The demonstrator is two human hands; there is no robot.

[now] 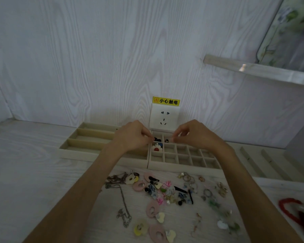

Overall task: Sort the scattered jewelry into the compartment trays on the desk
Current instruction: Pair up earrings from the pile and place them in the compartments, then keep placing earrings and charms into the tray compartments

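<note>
Head view shows our left hand (pixel 130 137) and right hand (pixel 195 135) pinching tiny, indistinct pieces over the beige grid-compartment tray (pixel 182 168) at frame centre; loosened fingertips could drop them into wrong cells.

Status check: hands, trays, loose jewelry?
Both hands pinching over grid tray, contents of each grip unclear. Few pieces in its top-left cells. Jewelry pile unsorted on desk. Nothing blocking.

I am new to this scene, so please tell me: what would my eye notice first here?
First, the two hands, left hand and right hand, meeting over the far cells of the grid tray. Next, the colourful jewelry pile scattered on the desk in front of the trays. Then the yellow warning label above the wall socket.
</note>
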